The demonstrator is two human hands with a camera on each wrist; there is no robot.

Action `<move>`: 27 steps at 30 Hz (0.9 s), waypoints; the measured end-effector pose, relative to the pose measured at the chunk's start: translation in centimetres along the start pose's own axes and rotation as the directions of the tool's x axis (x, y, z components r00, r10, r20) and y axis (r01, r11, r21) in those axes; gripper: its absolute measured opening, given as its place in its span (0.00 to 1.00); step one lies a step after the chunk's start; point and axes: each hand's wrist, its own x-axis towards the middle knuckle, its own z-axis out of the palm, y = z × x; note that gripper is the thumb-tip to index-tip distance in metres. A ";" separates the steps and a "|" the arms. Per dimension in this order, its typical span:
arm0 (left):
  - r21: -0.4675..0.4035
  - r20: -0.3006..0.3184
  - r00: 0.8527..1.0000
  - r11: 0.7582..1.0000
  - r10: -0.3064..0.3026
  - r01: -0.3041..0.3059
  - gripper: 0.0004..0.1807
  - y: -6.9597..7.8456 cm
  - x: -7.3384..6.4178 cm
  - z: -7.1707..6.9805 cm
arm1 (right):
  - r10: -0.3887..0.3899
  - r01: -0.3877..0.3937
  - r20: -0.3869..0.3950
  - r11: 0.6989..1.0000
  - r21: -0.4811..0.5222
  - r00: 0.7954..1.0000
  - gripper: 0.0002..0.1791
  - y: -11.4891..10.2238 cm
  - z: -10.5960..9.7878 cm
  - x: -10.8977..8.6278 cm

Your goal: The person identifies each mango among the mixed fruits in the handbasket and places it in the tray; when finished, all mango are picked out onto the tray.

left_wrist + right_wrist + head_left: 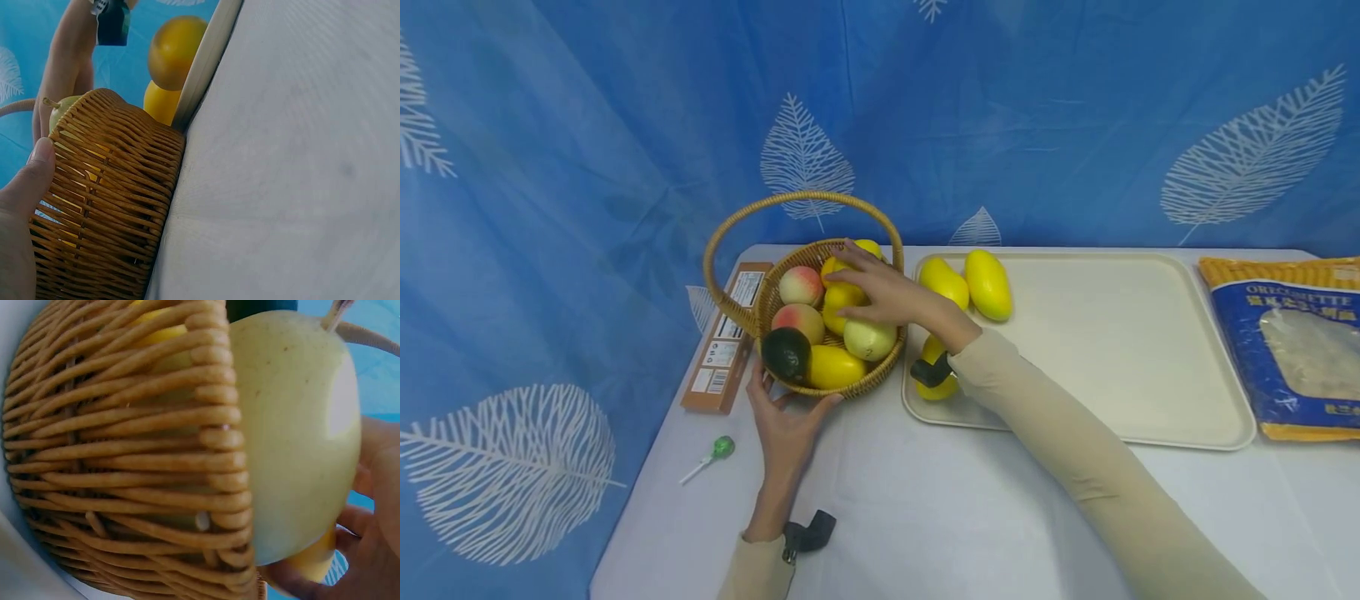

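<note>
A wicker basket (pixel 880 375) with a tall handle holds two peaches (pixel 801 286), a dark green avocado (pixel 786 355), a pale green pear (pixel 870 340) and several yellow mangoes (pixel 837 367). My left hand (pixel 784 429) holds the basket's near side, its thumb (pixel 39 164) against the weave just below the rim. Over the basket's right side reaches my right hand (pixel 883 290), its fingers around a mango (pixel 842 304) behind the pear. That mango is partly hidden by the hand; in the right wrist view, the pear (pixel 300 437) covers much of it.
A cream tray (pixel 1097 350) on the right carries three mangoes (pixel 988 285) at its left end. Beyond it lies a blue and yellow pasta bag (pixel 1292 350). A brown box (pixel 718 367) is left of the basket, with a green lollipop (pixel 722 447) in front.
</note>
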 end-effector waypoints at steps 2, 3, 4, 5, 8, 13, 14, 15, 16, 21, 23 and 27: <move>-0.005 0.001 1.000 1.000 -0.001 0.001 0.61 0.0 0.0 0.1 | 0.011 -0.011 -0.001 1.000 -0.010 1.000 0.32 0.1 -0.1 0.2; -0.006 0.002 1.000 1.000 -0.002 0.002 0.61 0.0 0.0 0.1 | 0.019 -0.020 -0.004 1.000 -0.016 1.000 0.32 0.1 -0.1 0.3; -0.005 0.003 1.000 1.000 -0.004 0.004 0.61 0.0 0.0 0.1 | 0.026 -0.026 -0.010 0.999 -0.021 1.000 0.32 0.2 -0.1 0.4; -0.001 0.003 1.000 1.000 -0.007 0.007 0.61 0.0 0.0 0.1 | 0.034 -0.034 -0.017 0.999 -0.024 0.999 0.32 0.3 0.0 0.5; 0.011 0.001 1.000 1.000 -0.013 0.013 0.62 0.1 0.0 0.2 | 0.043 -0.044 -0.048 0.999 -0.013 0.998 0.30 0.4 0.1 0.6; 0.017 0.002 1.000 1.000 -0.004 0.004 0.63 0.2 0.0 0.2 | 0.002 0.000 -0.109 1.000 0.019 0.994 0.26 0.4 0.1 0.4; 0.017 0.004 1.000 1.000 -0.001 0.001 0.63 0.2 0.0 0.2 | -0.008 0.011 -0.125 1.000 0.023 0.992 0.25 0.4 0.1 0.3; 0.016 0.006 1.000 1.000 0.003 -0.003 0.63 0.2 0.0 0.2 | -0.019 0.023 -0.141 0.999 0.030 0.990 0.25 0.4 0.1 0.2; 0.013 0.007 1.000 1.000 0.006 -0.006 0.63 0.1 0.0 0.2 | -0.032 0.037 -0.157 0.999 0.032 0.987 0.25 0.3 0.0 0.2; 0.009 0.005 1.000 1.000 0.008 -0.008 0.63 -0.1 0.0 0.0 | -0.107 0.120 -0.229 0.992 0.043 0.968 0.25 0.0 -0.4 -0.5; 0.011 0.005 1.000 1.000 0.003 -0.003 0.63 -0.1 0.0 0.0 | -0.147 0.165 -0.260 0.985 0.048 0.954 0.25 -0.4 -0.8 -1.1; 0.008 0.004 1.000 1.000 0.002 -0.002 0.62 0.5 0.0 -0.1 | -0.211 0.239 -0.312 0.970 0.053 0.926 0.25 -1.2 -1.5 -2.7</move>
